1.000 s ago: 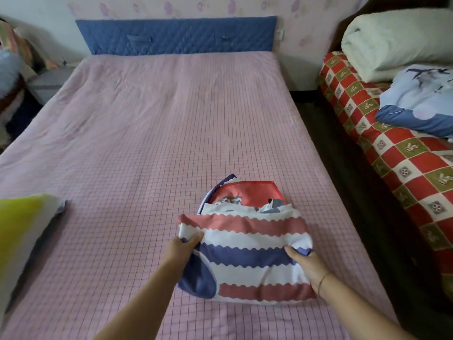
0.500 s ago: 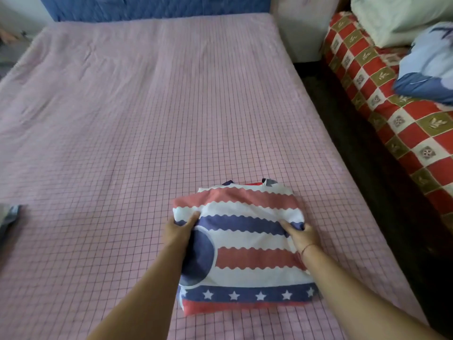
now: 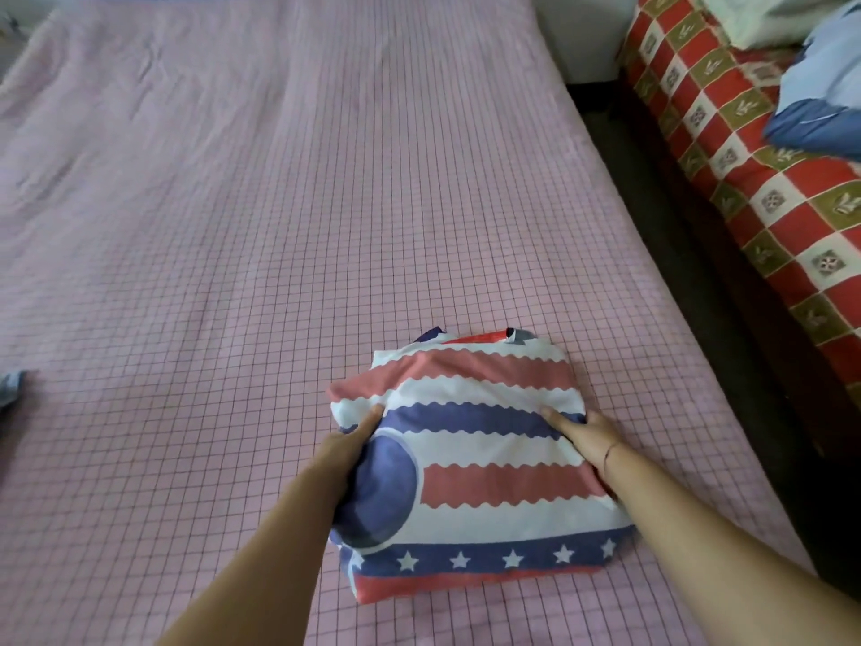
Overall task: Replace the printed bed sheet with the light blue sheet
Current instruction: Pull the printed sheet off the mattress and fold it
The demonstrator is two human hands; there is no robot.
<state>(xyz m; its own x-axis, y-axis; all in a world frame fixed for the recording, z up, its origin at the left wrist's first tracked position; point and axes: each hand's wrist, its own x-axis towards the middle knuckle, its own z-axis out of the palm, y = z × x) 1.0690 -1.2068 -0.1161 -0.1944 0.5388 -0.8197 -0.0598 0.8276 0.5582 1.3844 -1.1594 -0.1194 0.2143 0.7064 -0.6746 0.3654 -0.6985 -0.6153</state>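
Fingers (image 3: pixel 372 414) on folded sheet (image 3: pixel 489 459) — pink bed (image 3: pixel 279 226)

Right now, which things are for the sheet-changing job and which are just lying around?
For the job: folded printed sheet, left hand, right hand, pink checked bed.
Just lying about: red checked cover, blue bedding on it, cream quilt.

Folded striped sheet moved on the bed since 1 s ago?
No. The folded striped sheet keeps its gap to the bed's right edge; only the camera tilted down.
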